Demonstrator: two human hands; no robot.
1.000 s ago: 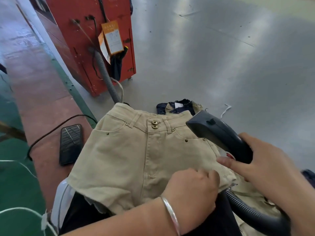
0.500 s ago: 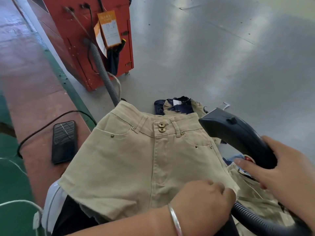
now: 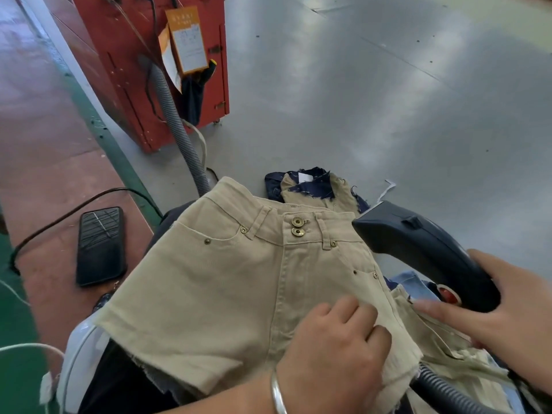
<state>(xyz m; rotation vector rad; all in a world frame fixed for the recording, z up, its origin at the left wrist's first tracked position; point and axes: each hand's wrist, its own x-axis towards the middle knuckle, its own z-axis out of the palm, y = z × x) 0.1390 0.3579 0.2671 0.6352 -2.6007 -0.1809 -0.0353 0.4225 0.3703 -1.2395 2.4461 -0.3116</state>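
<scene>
1. Nearest us, the left hand (image 3: pixel 337 351) – a smooth silver bangle (image 3: pixel 277 392) on its wrist – rests on the khaki shorts (image 3: pixel 233 288). Its fingers are bent, the tips pressed into the cloth beside the fly seam, near the frayed hem; whether they pinch a fold we cannot tell.
2. The right hand (image 3: pixel 513 318) wraps the glossy dark plastic steamer head (image 3: pixel 418 249), with the thumb over the top, the fingers beneath and the index finger stretched toward the shorts. A ribbed grey hose (image 3: pixel 442 389) runs off at the board's near right corner.
3. The shorts – stiff twill with brass buttons and rivets – lie front up along the dark-covered board (image 3: pixel 119 383). The waistband is at its far end and the raw hems at its near edge, beside a white padded rim (image 3: pixel 80 351).
4. Left of the board, a flat black phone (image 3: pixel 101 245) lies on a reddish bench (image 3: pixel 44 144), and a thin black cable (image 3: pixel 59 216) curves past it.
5. Beyond the waistband sits a crumpled heap of khaki and navy garments (image 3: pixel 310 186).
6. Farthest off, a boxy red metal cabinet (image 3: pixel 125 70) stands on the shiny grey floor (image 3: pixel 388 100), with a corrugated hose (image 3: pixel 173 115) and an orange paper tag (image 3: pixel 188 40) against it.
</scene>
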